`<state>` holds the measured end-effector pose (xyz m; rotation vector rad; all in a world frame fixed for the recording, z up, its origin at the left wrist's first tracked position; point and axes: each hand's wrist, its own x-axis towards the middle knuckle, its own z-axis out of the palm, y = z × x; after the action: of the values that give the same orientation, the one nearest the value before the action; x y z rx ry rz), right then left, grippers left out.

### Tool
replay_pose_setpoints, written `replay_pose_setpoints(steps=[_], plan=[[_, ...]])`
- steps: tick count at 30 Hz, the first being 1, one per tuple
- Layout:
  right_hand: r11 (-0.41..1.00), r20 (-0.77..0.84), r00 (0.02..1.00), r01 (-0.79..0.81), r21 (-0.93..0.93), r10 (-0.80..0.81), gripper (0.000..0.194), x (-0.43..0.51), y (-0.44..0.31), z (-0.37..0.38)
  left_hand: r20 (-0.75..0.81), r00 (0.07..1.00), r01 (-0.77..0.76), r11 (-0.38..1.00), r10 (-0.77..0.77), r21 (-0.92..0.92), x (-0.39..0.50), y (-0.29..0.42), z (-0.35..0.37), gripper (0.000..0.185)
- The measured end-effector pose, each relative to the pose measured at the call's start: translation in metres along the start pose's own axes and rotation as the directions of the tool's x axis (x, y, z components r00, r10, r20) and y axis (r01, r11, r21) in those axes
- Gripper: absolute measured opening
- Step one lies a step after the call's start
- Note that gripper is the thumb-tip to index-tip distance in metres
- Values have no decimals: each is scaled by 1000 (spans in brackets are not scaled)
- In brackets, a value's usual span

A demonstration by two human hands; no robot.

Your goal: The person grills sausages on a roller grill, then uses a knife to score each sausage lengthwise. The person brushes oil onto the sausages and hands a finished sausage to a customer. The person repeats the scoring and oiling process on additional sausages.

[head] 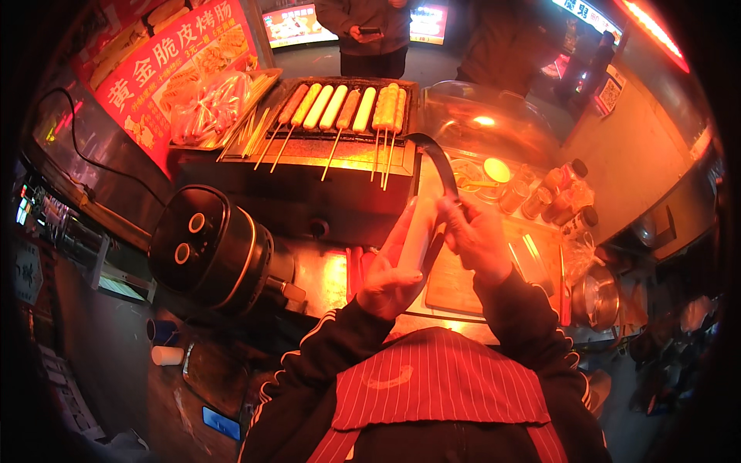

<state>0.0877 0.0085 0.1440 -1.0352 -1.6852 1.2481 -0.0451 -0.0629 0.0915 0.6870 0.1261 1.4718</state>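
Note:
My left hand [396, 280] holds a long, pale, smooth piece [419, 231], perhaps a paper sleeve or wrapper; what it is I cannot tell. My right hand [474, 237] is closed around a dark curved utensil [441, 165], probably tongs, whose tip reaches the right corner of the grill. Both hands are close together in front of the grill [347, 151]. Sausages in a row lie on it, among them a pale sausage [318, 107] and a reddish-brown sausage [349, 108]. Several have wooden skewers [331, 155] pointing towards me.
A black air fryer [211, 249] stands left, below a tray of skewers and a plastic bag [211, 107]. Right are a clear domed cover [486, 116], seasoning bottles [535, 202], a cutting board [454, 289] and a red-handled tool [564, 289]. A person [373, 35] stands beyond the grill.

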Motion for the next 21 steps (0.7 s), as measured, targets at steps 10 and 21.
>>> replay_pose_setpoints(steps=[10,21], plan=[[956,219,967,182,-232,-131,25,-54,11,1,-57,996,62,978,-74,-197,-4,3,4,98],[963,238,970,102,-251,-41,23,-61,25,-11,-69,997,17,997,-22,-76,3,1,2,98]])
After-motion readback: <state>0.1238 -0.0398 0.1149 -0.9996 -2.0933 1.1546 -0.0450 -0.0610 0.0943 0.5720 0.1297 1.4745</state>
